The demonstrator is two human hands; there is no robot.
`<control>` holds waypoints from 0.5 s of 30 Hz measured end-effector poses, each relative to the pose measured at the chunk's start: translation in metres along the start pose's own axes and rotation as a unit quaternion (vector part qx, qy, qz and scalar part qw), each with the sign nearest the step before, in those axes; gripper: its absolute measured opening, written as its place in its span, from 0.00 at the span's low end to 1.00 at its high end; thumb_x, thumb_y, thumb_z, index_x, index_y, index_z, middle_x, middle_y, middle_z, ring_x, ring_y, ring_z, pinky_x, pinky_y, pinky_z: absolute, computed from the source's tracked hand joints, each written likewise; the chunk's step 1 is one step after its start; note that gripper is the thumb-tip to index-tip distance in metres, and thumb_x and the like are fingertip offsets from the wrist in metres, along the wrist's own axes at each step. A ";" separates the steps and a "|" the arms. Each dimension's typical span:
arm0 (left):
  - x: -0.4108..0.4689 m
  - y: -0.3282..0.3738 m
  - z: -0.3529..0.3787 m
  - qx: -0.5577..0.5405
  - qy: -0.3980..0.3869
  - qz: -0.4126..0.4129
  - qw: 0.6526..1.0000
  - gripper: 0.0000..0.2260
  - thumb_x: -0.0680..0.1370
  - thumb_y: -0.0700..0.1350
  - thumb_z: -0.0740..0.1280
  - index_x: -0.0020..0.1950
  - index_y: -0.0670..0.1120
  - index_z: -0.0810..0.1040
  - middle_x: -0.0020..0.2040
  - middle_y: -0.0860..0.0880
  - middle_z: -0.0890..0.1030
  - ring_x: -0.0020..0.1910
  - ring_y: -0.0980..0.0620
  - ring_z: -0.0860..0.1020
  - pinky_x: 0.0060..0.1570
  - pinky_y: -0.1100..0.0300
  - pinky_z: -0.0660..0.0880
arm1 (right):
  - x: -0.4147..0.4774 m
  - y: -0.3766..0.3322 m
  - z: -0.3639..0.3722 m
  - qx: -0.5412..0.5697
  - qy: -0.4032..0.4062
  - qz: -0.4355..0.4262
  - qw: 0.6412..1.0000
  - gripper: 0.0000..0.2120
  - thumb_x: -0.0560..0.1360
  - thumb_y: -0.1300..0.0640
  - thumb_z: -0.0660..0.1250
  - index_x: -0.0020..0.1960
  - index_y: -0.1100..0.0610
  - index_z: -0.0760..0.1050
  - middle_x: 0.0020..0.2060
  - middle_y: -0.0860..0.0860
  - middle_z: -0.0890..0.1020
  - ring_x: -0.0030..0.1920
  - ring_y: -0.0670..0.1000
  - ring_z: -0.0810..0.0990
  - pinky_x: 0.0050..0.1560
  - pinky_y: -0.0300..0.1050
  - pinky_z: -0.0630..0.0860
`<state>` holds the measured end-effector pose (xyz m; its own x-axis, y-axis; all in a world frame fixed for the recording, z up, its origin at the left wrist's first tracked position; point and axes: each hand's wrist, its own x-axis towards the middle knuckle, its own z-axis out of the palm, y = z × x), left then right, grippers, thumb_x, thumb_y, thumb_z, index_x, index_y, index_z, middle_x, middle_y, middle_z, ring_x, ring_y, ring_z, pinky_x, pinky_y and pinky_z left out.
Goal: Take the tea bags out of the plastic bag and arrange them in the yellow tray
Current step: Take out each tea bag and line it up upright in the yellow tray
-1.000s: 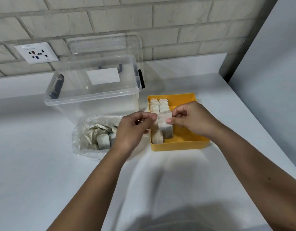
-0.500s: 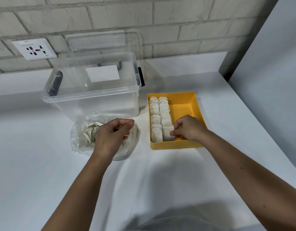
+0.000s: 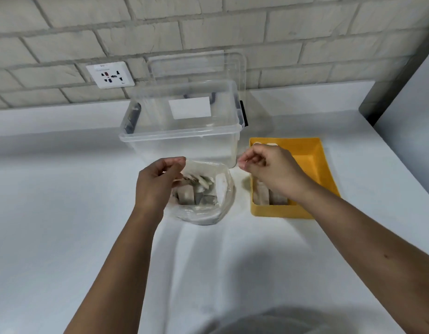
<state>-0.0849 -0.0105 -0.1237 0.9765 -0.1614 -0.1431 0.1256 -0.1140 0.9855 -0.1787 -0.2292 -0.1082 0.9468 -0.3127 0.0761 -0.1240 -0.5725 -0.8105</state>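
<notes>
A clear plastic bag lies open on the white counter, with several tea bags inside. My left hand pinches the bag's rim at its left side. To its right sits the yellow tray; two rows of tea bags fill its left side, mostly hidden by my right hand. That hand hovers over the tray's left edge with its fingers curled and nothing in them, its fingertips just short of the bag's right rim.
A clear storage box stands open right behind the bag. Its lid leans on the brick wall, beside a wall socket. A grey panel bounds the counter at the right.
My right hand set its tea bag in the tray, let go and moved left toward the plastic bag. My left hand went from the tray back to the bag and took hold of its rim.
</notes>
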 end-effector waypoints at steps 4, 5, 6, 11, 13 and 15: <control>0.000 -0.008 -0.011 0.011 0.007 -0.002 1.000 0.06 0.76 0.45 0.73 0.50 0.46 0.85 0.41 0.48 0.84 0.39 0.52 0.80 0.40 0.64 0.78 | 0.005 -0.013 0.038 -0.026 -0.029 -0.068 0.997 0.03 0.74 0.54 0.71 0.46 0.53 0.82 0.41 0.44 0.81 0.44 0.42 0.77 0.47 0.37 0.73; 0.000 -0.011 -0.012 0.020 0.007 0.000 1.000 0.05 0.76 0.45 0.73 0.50 0.46 0.86 0.41 0.48 0.84 0.39 0.52 0.80 0.41 0.62 0.78 | 0.006 -0.013 0.048 -0.065 -0.032 -0.084 0.994 0.03 0.74 0.53 0.71 0.46 0.52 0.82 0.42 0.44 0.80 0.46 0.45 0.76 0.48 0.40 0.72; 0.001 -0.014 -0.013 0.029 0.007 0.003 1.000 0.04 0.76 0.45 0.73 0.49 0.46 0.86 0.41 0.48 0.84 0.40 0.51 0.80 0.43 0.60 0.79 | 0.007 -0.012 0.057 -0.108 -0.033 -0.095 0.989 0.03 0.74 0.52 0.71 0.45 0.51 0.82 0.43 0.45 0.80 0.47 0.47 0.75 0.49 0.43 0.70; 0.003 -0.026 -0.009 0.084 -0.020 0.007 0.996 0.03 0.74 0.45 0.73 0.43 0.52 0.87 0.37 0.49 0.86 0.41 0.48 0.83 0.55 0.47 0.80 | 0.016 -0.008 0.090 -0.303 0.003 -0.098 0.948 0.10 0.75 0.43 0.68 0.51 0.46 0.82 0.49 0.48 0.78 0.55 0.53 0.71 0.55 0.49 0.67; 0.003 -0.030 -0.007 0.114 -0.025 0.010 0.993 0.05 0.75 0.45 0.72 0.41 0.53 0.86 0.36 0.50 0.85 0.39 0.50 0.83 0.52 0.52 0.80 | 0.023 -0.008 0.099 -0.353 0.019 -0.094 0.931 0.14 0.74 0.40 0.67 0.53 0.46 0.82 0.52 0.49 0.76 0.57 0.53 0.70 0.57 0.50 0.66; 0.001 -0.034 -0.007 0.142 -0.027 0.013 0.989 0.05 0.76 0.45 0.71 0.42 0.51 0.86 0.34 0.51 0.84 0.36 0.54 0.81 0.47 0.58 0.77 | 0.028 -0.008 0.108 -0.400 0.031 -0.098 0.911 0.16 0.73 0.38 0.66 0.52 0.47 0.82 0.52 0.50 0.75 0.57 0.54 0.69 0.58 0.52 0.64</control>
<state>-0.0867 -0.0004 -0.1566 0.9670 -0.2189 -0.1307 0.0394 -0.3781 0.9249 -0.1197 -0.1515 -0.1622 0.9584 -0.1725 0.2272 -0.1540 -0.9833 -0.0969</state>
